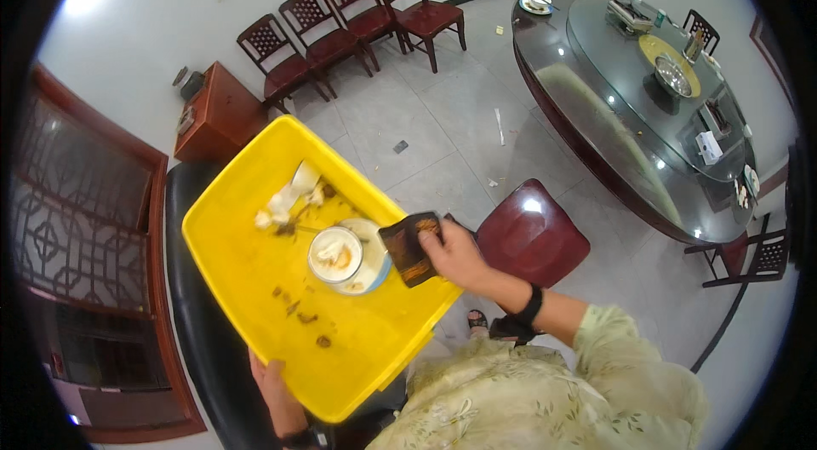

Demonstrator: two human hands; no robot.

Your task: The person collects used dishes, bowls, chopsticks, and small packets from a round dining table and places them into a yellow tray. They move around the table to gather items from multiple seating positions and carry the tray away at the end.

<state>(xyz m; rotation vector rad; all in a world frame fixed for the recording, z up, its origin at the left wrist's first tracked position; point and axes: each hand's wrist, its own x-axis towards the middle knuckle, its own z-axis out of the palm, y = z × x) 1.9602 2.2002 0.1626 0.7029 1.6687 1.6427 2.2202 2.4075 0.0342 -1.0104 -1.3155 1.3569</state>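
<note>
A yellow plastic tub [242, 265] lies before me, tilted, with my left hand [276, 380] gripping its near left side; the fingers under it are hidden. My right hand [450, 252] pinches a dark packet with gold print [408, 249] over the tub's right rim. Inside the tub, a white bowl [335, 255] holding crumpled tissue and a brown stain rests on a plate [373, 271] with a blue edge. Used tissues [281, 201] and dark food scraps [306, 318] lie on the yellow bottom.
A round table [549, 67] with a glass turntable, dishes and a metal bowl [673, 75] stands at the upper right. A red chair seat [533, 233] is close to my right hand. Several chairs and a wooden cabinet [220, 111] line the wall. Litter [499, 126] dots the tiled floor.
</note>
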